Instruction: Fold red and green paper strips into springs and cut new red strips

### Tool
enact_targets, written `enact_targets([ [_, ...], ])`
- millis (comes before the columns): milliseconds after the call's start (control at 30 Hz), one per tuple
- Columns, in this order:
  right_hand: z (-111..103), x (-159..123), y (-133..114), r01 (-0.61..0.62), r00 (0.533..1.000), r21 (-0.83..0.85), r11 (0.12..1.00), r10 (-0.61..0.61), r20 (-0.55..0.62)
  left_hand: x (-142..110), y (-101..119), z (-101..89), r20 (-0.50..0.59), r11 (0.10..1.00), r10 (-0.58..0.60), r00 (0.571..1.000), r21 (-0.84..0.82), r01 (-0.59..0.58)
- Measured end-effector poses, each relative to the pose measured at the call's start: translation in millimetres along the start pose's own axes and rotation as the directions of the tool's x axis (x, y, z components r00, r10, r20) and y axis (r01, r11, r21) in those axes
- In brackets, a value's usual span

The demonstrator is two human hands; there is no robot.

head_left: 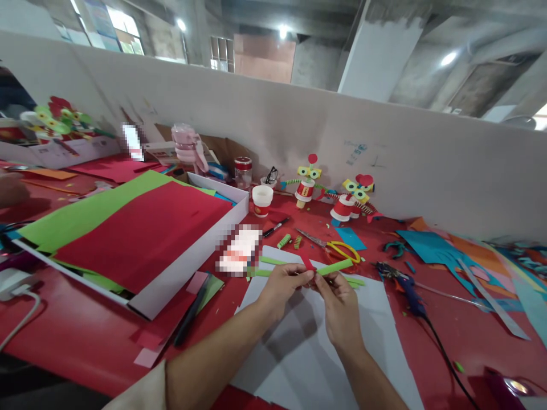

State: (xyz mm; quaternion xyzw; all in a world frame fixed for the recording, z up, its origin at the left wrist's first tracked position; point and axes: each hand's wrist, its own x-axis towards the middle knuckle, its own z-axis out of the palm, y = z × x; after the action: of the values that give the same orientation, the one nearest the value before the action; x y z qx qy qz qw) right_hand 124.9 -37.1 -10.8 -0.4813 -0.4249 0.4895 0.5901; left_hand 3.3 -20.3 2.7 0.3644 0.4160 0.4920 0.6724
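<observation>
My left hand (285, 287) and my right hand (341, 302) meet above a stack of white paper (294, 364). Between their fingertips they pinch a red paper strip (306, 262) and a green paper strip (335, 267), which cross where the fingers come together. How the two strips join is hidden by my fingers. More green strips (269, 261) lie on the white paper behind my hands. Just beyond are yellow-handled scissors (342, 250) and small folded green paper springs (284, 241).
On the left stands a white box (192, 273) with red and green paper sheets. Two paper-cup figures (305, 188) stand by the partition, near a paper cup (262, 200). A glue gun (408, 290) with its cord and blue paper (444, 250) lie at right.
</observation>
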Motion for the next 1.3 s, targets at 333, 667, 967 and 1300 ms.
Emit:
enact_targets([
  [333, 14.3, -5.6, 3.6, -0.009, 0.996, 0.252, 0.968, 0.032, -0.087, -2.3, -9.3, 6.0, -0.086, 0.976, -0.075, 0.994, -0.212, 0.055],
  [667, 16.3, -6.4, -4.8, -0.032, 0.999, 0.224, 0.974, 0.023, 0.045, 1.7, -3.2, -1.7, -0.027, 0.98, -0.053, 0.998, -0.194, 0.046],
  [967, -9.2, 5.3, -17.0, 0.299, 0.953, -0.259, 0.918, -0.274, 0.128, 4.7, 8.9, -8.5, 0.074, 0.95, -0.174, 0.982, -0.249, 0.188],
  [1300, -14.8, 16.0, -8.7, 0.294, 0.94, -0.182, 0.938, -0.249, 0.232, 0.8, 9.0, -5.2, 0.062, 0.979, -0.07, 0.996, -0.189, 0.081],
])
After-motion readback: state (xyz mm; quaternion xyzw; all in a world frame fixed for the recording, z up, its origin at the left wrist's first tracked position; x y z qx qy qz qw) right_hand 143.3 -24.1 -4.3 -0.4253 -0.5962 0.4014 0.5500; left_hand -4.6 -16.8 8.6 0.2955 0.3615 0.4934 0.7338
